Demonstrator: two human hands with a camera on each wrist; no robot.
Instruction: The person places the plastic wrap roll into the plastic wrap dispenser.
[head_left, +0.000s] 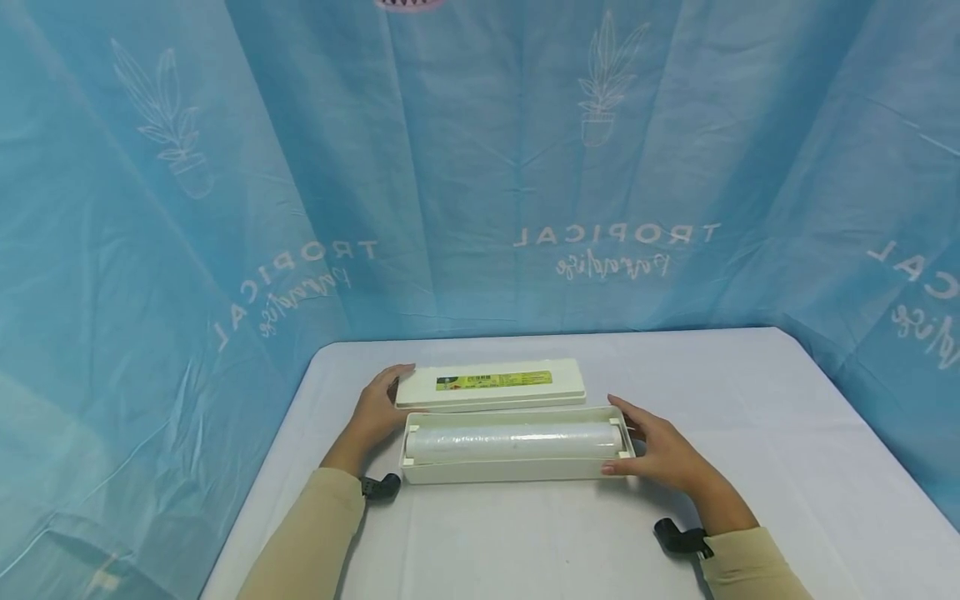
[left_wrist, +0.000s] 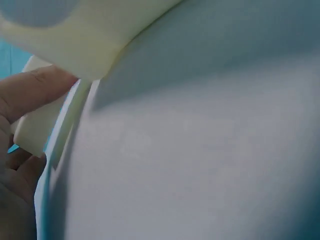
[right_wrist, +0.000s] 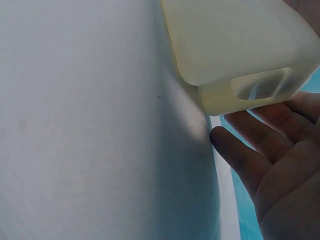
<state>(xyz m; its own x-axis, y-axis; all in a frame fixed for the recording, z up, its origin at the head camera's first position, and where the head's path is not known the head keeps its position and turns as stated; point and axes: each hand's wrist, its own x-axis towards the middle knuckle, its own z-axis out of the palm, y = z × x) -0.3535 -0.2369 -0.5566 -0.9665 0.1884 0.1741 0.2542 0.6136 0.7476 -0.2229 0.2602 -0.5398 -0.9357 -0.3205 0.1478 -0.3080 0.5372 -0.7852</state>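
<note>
A cream-white plastic lid (head_left: pixel 487 394) with a yellow-green label lies at the back. My left hand (head_left: pixel 377 410) grips its left end, fingers at the far corner and thumb along the near edge; in the left wrist view the thumb (left_wrist: pixel 40 90) lies by the lid's edge. In front of the lid is a matching open cling film box (head_left: pixel 510 472) with a shiny roll of cling film (head_left: pixel 513 442) inside. My right hand (head_left: pixel 663 450) holds the box's right end, thumb at the front and fingers behind. The right wrist view shows a slot in the box's end wall (right_wrist: pixel 220 105).
Both things lie on a table with a white cloth (head_left: pixel 510 542). Blue printed curtains (head_left: pixel 465 192) hang behind the table and along both sides. A black wrist camera mount (head_left: pixel 381 487) sits on the left wrist, another mount (head_left: pixel 678 537) on the right.
</note>
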